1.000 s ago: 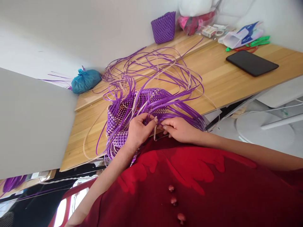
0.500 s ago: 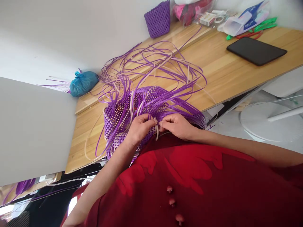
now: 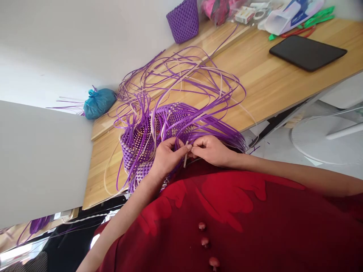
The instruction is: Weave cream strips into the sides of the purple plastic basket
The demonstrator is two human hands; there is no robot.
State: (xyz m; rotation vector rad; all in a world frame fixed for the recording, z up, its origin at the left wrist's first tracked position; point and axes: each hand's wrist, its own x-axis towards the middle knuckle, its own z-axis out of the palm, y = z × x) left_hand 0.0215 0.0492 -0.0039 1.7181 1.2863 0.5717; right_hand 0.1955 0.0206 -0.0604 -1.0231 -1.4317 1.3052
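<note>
A partly woven basket point(image 3: 129, 155) of purple and cream plastic strips lies tilted at the table's near edge, against my lap. Long loose purple strips point(image 3: 217, 126) fan out from its rim to the right and back. At the near rim, my left hand point(image 3: 170, 156) is closed, thumb and forefinger pinching a short cream strip point(image 3: 185, 161) whose end hangs down. My right hand point(image 3: 212, 151) is closed too, its fingertips meeting the left thumb at the same cream strip. Between the fingertips, the exact weave is hidden.
On the wooden table point(image 3: 255, 87) lie a black tablet-like slab point(image 3: 307, 53), green clips point(image 3: 319, 18) and red-handled scissors point(image 3: 307, 32). A small purple woven basket point(image 3: 183, 22) and a tied blue bag point(image 3: 100, 104) stand by the wall. A white round base point(image 3: 312, 141) is below right.
The cream strip's hanging end now slants to the left, and its curled top looks straighter. Both hands stay together at the rim. The view has shifted slightly.
</note>
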